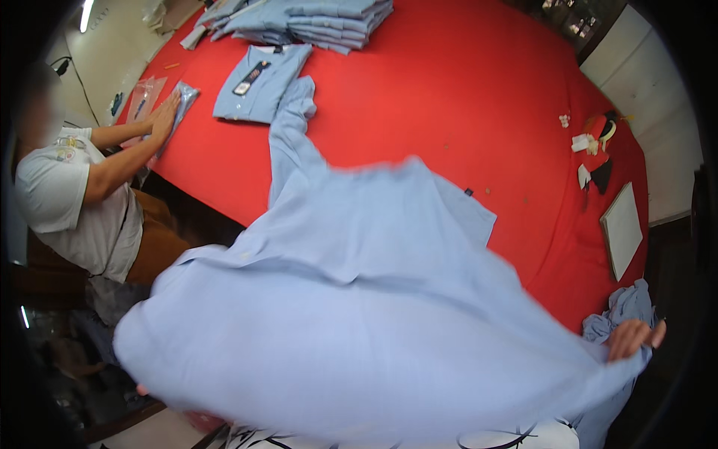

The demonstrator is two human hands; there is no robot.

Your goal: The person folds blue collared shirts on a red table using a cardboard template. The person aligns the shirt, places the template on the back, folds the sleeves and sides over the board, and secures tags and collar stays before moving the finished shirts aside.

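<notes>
A light blue shirt [359,314] is spread wide in front of me, its near part raised and blurred by motion. Its far end and one sleeve lie on the red-covered table [449,97]. At the lower right, my right hand [632,340] grips the shirt's edge with bent fingers. Only a small bit of my left hand [142,390] shows past the cloth at the lower left; its fingers are hidden behind the shirt. Just beyond the spread sleeve rests a folded blue shirt [258,93] with a dark tag.
A stack of folded blue shirts [329,22] sits at the far edge. On the left, a co-worker [75,194] presses both hands on a bagged shirt [179,112]. Along the right are a tape roll [608,135], a white pad [622,232] and crumpled blue cloth [628,303].
</notes>
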